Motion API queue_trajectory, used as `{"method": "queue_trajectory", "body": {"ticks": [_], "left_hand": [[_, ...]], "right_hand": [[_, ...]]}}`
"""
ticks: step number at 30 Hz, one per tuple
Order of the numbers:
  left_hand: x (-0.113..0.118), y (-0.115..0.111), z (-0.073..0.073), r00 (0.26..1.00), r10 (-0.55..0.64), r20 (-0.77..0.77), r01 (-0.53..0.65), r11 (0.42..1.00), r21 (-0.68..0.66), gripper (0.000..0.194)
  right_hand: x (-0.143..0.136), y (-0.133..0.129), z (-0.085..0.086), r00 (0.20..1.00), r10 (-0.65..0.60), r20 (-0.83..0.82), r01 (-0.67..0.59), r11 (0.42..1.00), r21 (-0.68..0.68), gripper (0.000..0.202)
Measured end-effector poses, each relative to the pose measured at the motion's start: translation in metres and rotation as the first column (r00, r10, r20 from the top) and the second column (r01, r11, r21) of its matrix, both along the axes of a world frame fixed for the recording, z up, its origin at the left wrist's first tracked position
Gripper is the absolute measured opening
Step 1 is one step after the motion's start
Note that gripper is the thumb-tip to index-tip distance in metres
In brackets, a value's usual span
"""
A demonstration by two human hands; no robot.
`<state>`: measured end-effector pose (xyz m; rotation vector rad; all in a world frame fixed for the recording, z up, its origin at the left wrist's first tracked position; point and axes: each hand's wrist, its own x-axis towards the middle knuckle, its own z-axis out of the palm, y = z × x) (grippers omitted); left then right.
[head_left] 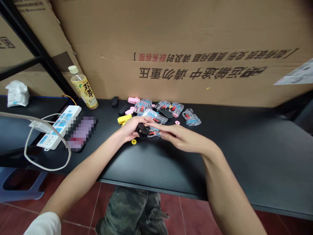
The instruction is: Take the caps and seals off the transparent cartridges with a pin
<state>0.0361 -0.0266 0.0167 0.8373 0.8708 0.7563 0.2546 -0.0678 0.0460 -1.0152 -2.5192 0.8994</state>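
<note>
My left hand [131, 128] is closed around a black plastic part [142, 131], above the near side of a pile of small parts. My right hand [179, 137] is closed, its fingers pinching a thin metal-shafted tool [153, 131] that points left at the black part. Most of the tool is hidden by the fingers, so its exact kind does not show. Beneath the hands lies a clear plastic piece with red and blue bits [154, 133]. A yellow block [124, 119] is close behind my left hand, and a yellow ring [133, 142] lies just in front of it.
Several clear housings [192, 117], pink blocks [133, 100] and a black block [114, 101] lie along the cardboard wall [183, 39]. A drink bottle [84, 88], phone [81, 133] and power strip [60, 127] with looping cable stand left on the black table [244, 156].
</note>
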Motion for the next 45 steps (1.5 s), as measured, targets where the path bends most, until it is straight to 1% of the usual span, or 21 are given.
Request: {"method": "queue_trajectory", "body": {"ticks": [3, 8, 14, 17, 20, 22, 24, 25, 27, 28, 29, 31, 33, 34, 37, 38, 40, 42, 45], "left_hand": [[0.001, -0.003, 0.002, 0.999, 0.027, -0.044, -0.025, 0.999, 0.044, 0.015], [0.004, -0.006, 0.007, 0.985, 0.140, -0.100, -0.132, 0.988, 0.080, 0.015], [0.010, -0.013, 0.012, 0.946, 0.283, -0.159, -0.263, 0.955, 0.139, 0.017], [0.011, -0.015, 0.012, 0.928, 0.335, -0.166, -0.305, 0.935, 0.181, 0.016], [0.013, -0.017, 0.007, 0.910, 0.364, -0.196, -0.317, 0.919, 0.237, 0.020], [0.017, -0.020, 0.003, 0.909, 0.352, -0.225, -0.287, 0.917, 0.276, 0.021], [0.021, -0.023, 0.001, 0.915, 0.327, -0.237, -0.265, 0.929, 0.259, 0.019], [0.022, -0.023, 0.001, 0.916, 0.330, -0.231, -0.281, 0.934, 0.220, 0.017], [0.023, -0.023, 0.002, 0.900, 0.380, -0.213, -0.354, 0.923, 0.148, 0.016], [0.022, -0.022, 0.003, 0.885, 0.414, -0.212, -0.392, 0.909, 0.141, 0.016], [0.021, -0.020, 0.005, 0.871, 0.443, -0.212, -0.417, 0.895, 0.158, 0.015], [0.017, -0.016, 0.007, 0.858, 0.473, -0.201, -0.429, 0.874, 0.226, 0.010], [0.013, -0.012, 0.009, 0.874, 0.457, -0.164, -0.406, 0.874, 0.269, 0.005], [0.012, -0.010, 0.009, 0.891, 0.431, -0.142, -0.382, 0.881, 0.279, 0.007], [0.010, -0.007, 0.009, 0.931, 0.343, -0.127, -0.290, 0.904, 0.313, 0.022], [0.009, -0.007, 0.008, 0.937, 0.320, -0.139, -0.261, 0.908, 0.328, 0.027], [0.008, -0.005, 0.006, 0.945, 0.290, -0.150, -0.225, 0.912, 0.344, 0.031], [0.007, -0.004, 0.004, 0.959, 0.257, -0.122, -0.202, 0.917, 0.344, 0.030], [0.006, -0.002, 0.001, 0.977, 0.206, -0.062, -0.178, 0.934, 0.309, 0.027]], "right_hand": [[-0.002, -0.002, 0.000, 1.000, -0.005, 0.013, 0.005, 1.000, 0.021, 0.057], [-0.006, -0.004, 0.002, 0.998, -0.023, 0.064, 0.019, 0.998, 0.059, 0.062], [-0.006, -0.002, -0.005, 0.999, -0.022, 0.050, 0.016, 0.994, 0.107, 0.076], [-0.008, -0.003, -0.007, 0.997, -0.037, 0.061, 0.029, 0.992, 0.122, 0.079], [-0.012, -0.005, -0.008, 0.993, -0.075, 0.096, 0.063, 0.990, 0.126, 0.077], [-0.015, -0.005, -0.011, 0.991, -0.087, 0.100, 0.073, 0.989, 0.128, 0.077], [-0.016, -0.004, -0.013, 0.992, -0.088, 0.093, 0.076, 0.990, 0.122, 0.076], [-0.015, -0.003, -0.014, 0.992, -0.091, 0.091, 0.080, 0.990, 0.118, 0.075], [-0.011, 0.001, -0.016, 0.989, -0.118, 0.093, 0.108, 0.988, 0.109, 0.073], [-0.008, 0.003, -0.017, 0.985, -0.146, 0.090, 0.136, 0.984, 0.112, 0.072], [-0.003, 0.006, -0.018, 0.979, -0.185, 0.084, 0.174, 0.977, 0.124, 0.069], [0.007, 0.013, -0.023, 0.955, -0.290, 0.061, 0.276, 0.947, 0.166, 0.060], [0.018, 0.022, -0.030, 0.914, -0.402, 0.047, 0.385, 0.899, 0.207, 0.055], [0.024, 0.026, -0.035, 0.892, -0.449, 0.054, 0.429, 0.878, 0.211, 0.053], [0.036, 0.035, -0.044, 0.839, -0.536, 0.097, 0.517, 0.840, 0.166, 0.051], [0.038, 0.037, -0.045, 0.825, -0.560, 0.080, 0.545, 0.825, 0.153, 0.051], [0.036, 0.036, -0.042, 0.806, -0.592, -0.023, 0.589, 0.797, 0.137, 0.051], [0.029, 0.033, -0.036, 0.810, -0.565, -0.160, 0.584, 0.802, 0.125, 0.052], [0.011, 0.028, -0.032, 0.859, -0.424, -0.287, 0.475, 0.869, 0.139, 0.052]]}}
